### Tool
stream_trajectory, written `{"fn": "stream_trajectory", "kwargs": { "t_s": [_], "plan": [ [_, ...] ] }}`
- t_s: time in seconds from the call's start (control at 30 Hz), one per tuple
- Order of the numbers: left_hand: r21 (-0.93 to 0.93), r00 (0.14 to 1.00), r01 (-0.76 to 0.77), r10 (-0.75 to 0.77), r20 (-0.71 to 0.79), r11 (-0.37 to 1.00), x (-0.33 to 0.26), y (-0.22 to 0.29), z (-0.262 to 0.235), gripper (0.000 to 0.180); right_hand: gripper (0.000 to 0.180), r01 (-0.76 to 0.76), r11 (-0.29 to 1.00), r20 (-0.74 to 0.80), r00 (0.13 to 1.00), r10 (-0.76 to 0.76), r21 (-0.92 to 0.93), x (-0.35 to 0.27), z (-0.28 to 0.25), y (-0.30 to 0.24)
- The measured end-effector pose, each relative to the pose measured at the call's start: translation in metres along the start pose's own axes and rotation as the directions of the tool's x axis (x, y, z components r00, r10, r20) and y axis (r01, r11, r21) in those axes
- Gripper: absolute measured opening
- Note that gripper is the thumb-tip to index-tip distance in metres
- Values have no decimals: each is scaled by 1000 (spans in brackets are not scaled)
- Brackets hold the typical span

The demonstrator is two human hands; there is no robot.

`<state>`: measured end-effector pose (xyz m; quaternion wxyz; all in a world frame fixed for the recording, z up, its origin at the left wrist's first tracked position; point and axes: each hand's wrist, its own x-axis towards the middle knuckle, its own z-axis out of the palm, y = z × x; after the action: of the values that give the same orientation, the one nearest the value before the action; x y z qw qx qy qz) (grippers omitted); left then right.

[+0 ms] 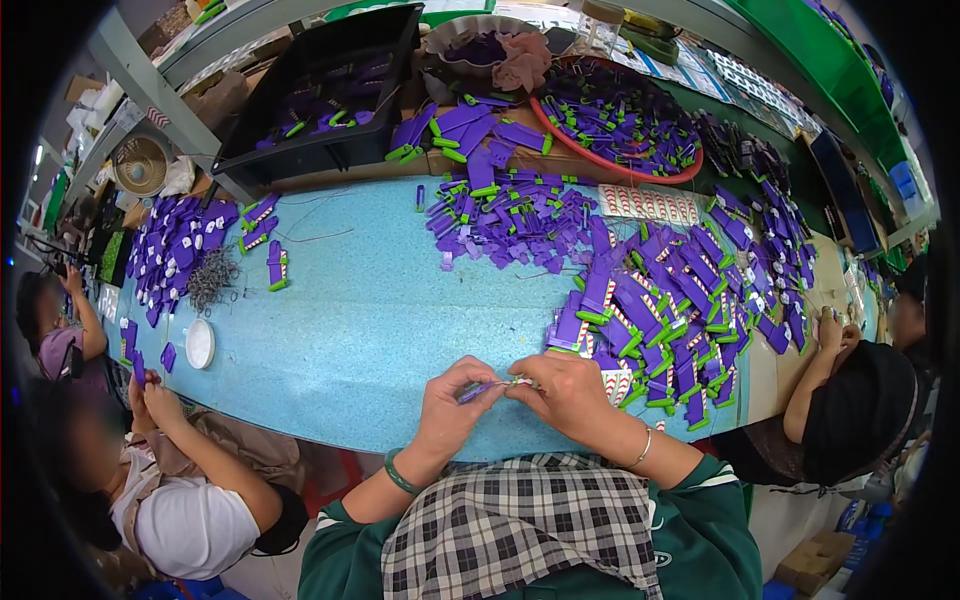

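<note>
A light-blue worktop (pixel 350 310) filled the middle of a crowded workroom, with people (pixel 200 525) at both sides. At its far side, a rectangular black plastic tray (pixel 310 157) held scattered purple-and-green pieces (pixel 340 117), and a round red plastic basket (pixel 640 178) was heaped with more. Near its front edge, the left hand (pixel 452 405) and right hand (pixel 568 392) together pinched a slim purple piece (pixel 475 393).

purple and green pieces (pixel 597 295), red-striped white stickers (pixel 648 205), pale blue table (pixel 330 340), black-and-white plaid apron (pixel 520 530)
</note>
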<state>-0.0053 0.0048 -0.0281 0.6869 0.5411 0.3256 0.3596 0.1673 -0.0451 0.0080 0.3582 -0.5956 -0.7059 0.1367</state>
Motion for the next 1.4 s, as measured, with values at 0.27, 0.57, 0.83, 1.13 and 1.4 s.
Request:
{"fn": "stream_trajectory", "kwargs": {
  "t_s": [0.27, 0.57, 0.83, 1.13, 1.4],
  "plan": [
    [-128, 992, 53, -67, -107, 990, -11, -2, -4, 8, 23, 153, 941, 147, 983, -113, -301, -26, -47, 21],
    [-339, 969, 127, -189, -157, 932, -13, -2, -15, 5, 18, 123, 754, 403, 893, 199, -645, -26, -117, 13],
    [-317, 963, 241, -268, -41, 917, -23, 3, -11, 15, 17, 121, 993, 164, 979, -120, 4, 24, -1, -14],
    [-226, 936, 317, -342, -80, 921, -25, 5, -15, 15, 13, 323, 878, -3, 939, -344, 354, 16, 21, 1],
    [255, 939, -18, 104, -328, 967, -15, 18, -30, 14, 7, -481, 274, 411, 869, 276, 833, 18, 12, 14]
  ]
}}
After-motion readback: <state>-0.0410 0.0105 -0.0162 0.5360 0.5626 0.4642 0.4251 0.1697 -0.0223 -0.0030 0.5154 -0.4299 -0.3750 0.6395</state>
